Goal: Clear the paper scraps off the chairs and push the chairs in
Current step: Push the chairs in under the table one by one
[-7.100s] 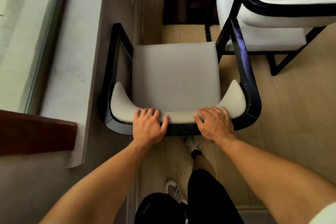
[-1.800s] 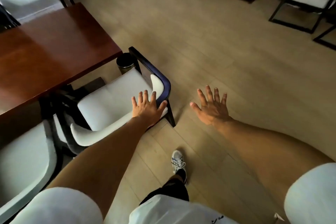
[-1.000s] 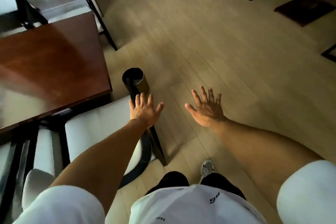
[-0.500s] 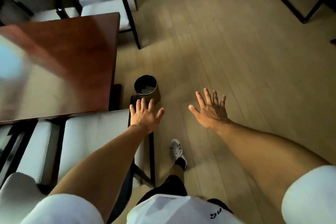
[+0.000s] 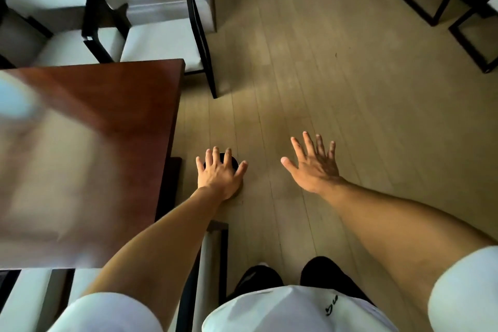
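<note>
Your left hand (image 5: 219, 176) is spread flat, fingers straight, holding nothing, in front of the black waste bin (image 5: 234, 163) just beside the wooden table (image 5: 113, 116) corner. Your right hand (image 5: 314, 167) is likewise splayed and holding nothing, further from the table. The near chair (image 5: 213, 256) is tucked under the table's near edge, its armrest running toward the bin. Two chairs (image 5: 159, 21) at the far edge face the table.
</note>
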